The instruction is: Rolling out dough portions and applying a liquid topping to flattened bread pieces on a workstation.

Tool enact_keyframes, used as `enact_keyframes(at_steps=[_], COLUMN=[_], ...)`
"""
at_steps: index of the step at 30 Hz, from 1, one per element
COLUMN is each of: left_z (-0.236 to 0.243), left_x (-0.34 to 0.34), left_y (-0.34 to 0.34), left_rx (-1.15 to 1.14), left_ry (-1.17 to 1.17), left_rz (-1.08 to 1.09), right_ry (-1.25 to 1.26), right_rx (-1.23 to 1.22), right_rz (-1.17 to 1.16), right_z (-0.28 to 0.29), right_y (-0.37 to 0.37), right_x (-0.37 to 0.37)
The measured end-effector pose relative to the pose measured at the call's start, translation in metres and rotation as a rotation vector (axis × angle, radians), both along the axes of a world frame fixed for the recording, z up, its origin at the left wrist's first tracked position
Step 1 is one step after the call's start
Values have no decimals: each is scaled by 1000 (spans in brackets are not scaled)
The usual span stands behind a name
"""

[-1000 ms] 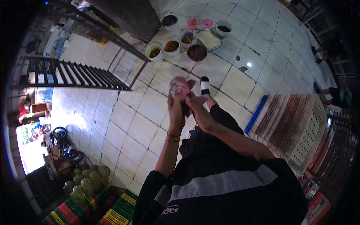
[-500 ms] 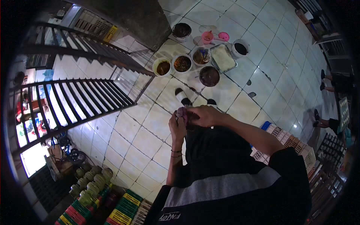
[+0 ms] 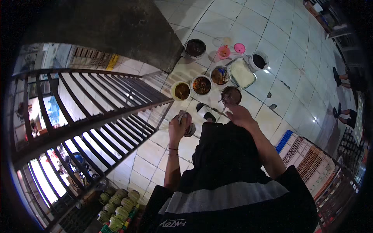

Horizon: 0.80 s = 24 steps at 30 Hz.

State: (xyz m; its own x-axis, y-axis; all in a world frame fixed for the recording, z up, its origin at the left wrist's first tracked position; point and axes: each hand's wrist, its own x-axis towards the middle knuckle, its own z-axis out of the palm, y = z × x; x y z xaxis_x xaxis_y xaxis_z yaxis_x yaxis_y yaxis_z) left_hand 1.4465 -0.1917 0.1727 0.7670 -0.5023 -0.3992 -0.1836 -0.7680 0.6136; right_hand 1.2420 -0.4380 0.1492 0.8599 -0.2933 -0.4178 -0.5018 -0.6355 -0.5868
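My left hand is closed around a rounded pinkish-grey bundle, whose kind I cannot make out. Ahead and to the right, my right hand reaches to the near edge of a round container of dark brown paste. Its thumb stands apart from its fingers, and the fingertips overlap the paste or rim. Beyond sit containers with a brown mix, an orange-flecked mix and a mix with a blue-handled utensil. A rectangular tray of pale material lies beside them.
Farther off are a dark-filled bucket, a pink cup, a pink lid and another dark-filled bucket. A slatted metal gate stands left. Stacked crates are right; green rounded goods lie lower left. Other people's legs show far right.
My hands, together around the bundle before, have parted. The right one has moved ahead to the dark paste container; the left keeps the bundle. The whole view has shifted.
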Motion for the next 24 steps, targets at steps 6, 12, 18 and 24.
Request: enact_keyframes(at_steps=[6, 12, 18, 24], left_z=[-27, -50, -43, -107], left_x=[46, 18, -32, -65], left_y=[55, 64, -9, -47], left_rx=[50, -231, -435, -386], left_ry=[93, 176, 581, 747], left_rz=[26, 107, 411, 720], right_ry=[59, 69, 78, 153], right_rx=[16, 215, 195, -145], right_rz=[-259, -209, -327, -656], right_z=[-28, -29, -42, 43], right_y=[-14, -3, -47, -125], right_x=[-35, -64, -173, -310])
